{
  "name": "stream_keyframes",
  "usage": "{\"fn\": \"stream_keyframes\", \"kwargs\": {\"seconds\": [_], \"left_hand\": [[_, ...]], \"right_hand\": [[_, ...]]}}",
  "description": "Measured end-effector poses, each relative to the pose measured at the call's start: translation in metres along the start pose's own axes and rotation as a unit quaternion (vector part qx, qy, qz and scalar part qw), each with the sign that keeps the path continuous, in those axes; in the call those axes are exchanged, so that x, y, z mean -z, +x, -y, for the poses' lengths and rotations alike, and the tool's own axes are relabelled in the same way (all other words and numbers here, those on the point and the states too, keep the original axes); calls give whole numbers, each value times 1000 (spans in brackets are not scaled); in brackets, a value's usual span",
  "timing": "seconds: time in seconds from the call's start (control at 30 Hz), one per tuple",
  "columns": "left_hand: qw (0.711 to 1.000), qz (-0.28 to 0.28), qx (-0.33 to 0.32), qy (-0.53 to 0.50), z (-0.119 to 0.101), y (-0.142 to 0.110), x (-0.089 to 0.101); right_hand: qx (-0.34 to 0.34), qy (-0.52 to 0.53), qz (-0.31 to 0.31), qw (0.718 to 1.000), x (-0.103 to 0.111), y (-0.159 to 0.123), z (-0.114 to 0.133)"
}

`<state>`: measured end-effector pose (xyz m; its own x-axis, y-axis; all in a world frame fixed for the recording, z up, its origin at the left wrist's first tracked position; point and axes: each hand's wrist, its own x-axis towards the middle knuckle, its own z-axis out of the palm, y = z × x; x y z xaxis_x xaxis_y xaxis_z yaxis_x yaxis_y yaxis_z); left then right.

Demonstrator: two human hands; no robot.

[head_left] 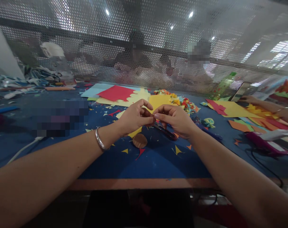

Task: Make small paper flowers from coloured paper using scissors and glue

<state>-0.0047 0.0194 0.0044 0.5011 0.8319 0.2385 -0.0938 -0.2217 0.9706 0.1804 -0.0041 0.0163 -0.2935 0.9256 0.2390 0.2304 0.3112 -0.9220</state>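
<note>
My left hand (138, 117), with a silver bangle on its wrist, meets my right hand (174, 118) over the middle of the table. Thumb and fingers of both are pinched together at the tips; whatever lies between them is too small to make out. Just below the right hand lies a pair of dark scissors (166, 131), partly covered by the fingers. A round brown disc (140, 140) rests on the blue table in front of the left hand. Yellow paper (158, 102) lies behind the hands, beside a pile of small folded colourful paper pieces (185, 104).
Red paper (116, 93) lies on pale sheets behind. A perforated metal screen (144, 63) closes off the back. At left stand a clear bottle (60, 68) and white-blue scraps (27, 80). Rightward are a green-capped bottle (223, 85), another person's hand (249, 99) and a magenta device (267, 144).
</note>
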Motion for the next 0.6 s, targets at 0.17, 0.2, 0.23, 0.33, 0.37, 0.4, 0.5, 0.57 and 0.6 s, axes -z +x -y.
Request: {"fn": "stream_keyframes", "kwargs": {"seconds": [0.17,0.2,0.23,0.33,0.37,0.4,0.5,0.57,0.6], "left_hand": [[999,-3,19,-30,-1,-1,-2],[999,-3,23,-37,-1,-1,-2],[999,-3,26,-42,0,-1,-2],[997,-1,40,-59,0,-1,-2],[997,0,47,-65,0,-1,-2],[996,0,54,-73,-1,-1,-2],[992,-3,73,-100,-3,-1,-2],[990,-4,83,-112,-4,-2,-2],[990,-6,88,-113,-4,-2,-2]], "right_hand": [[-4,7,0,1000,0,-1,2],[-7,9,-1,1000,0,-1,3],[-10,10,-1,1000,-1,-1,3],[-17,18,-3,1000,-1,-1,3],[-18,24,-2,1000,0,0,3],[-19,32,-1,999,0,0,2],[-24,52,1,998,1,0,1],[-24,58,-1,998,1,1,0],[-24,60,-1,998,1,1,-1]]}}
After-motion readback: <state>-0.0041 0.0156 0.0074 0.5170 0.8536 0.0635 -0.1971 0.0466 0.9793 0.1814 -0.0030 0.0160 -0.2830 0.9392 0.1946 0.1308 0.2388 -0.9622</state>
